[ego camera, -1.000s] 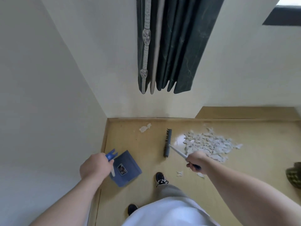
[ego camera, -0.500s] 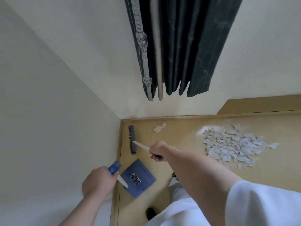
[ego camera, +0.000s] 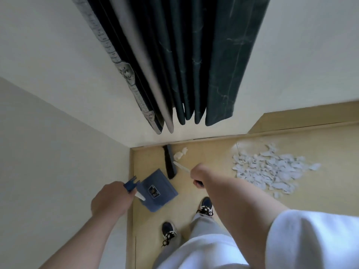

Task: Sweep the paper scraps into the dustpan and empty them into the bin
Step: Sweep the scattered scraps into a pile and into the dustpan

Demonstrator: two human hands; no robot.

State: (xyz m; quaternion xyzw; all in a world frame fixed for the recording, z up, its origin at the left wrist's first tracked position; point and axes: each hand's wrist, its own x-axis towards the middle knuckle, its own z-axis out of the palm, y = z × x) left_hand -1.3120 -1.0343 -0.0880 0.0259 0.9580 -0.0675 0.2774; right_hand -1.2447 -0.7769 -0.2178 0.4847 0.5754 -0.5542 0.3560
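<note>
Now | right hand (ego camera: 200, 174) clenched round the broom handle (ego camera: 181, 167) | left hand (ego camera: 111, 199) grasping the dustpan handle (ego camera: 131, 184) | brush head (ego camera: 170, 164) down on the floor (ego camera: 213, 152) near the corner, just beside a lone crumpled scrap (ego camera: 179, 154) | dustpan (ego camera: 157, 191) by the left wall (ego camera: 58, 152), seemingly lying flat | scrap pile (ego camera: 270, 171) well apart to the right.

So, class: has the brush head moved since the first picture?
Yes. The brush head crossed left past the lone scrap, away from the pile, toward the left wall.
</note>
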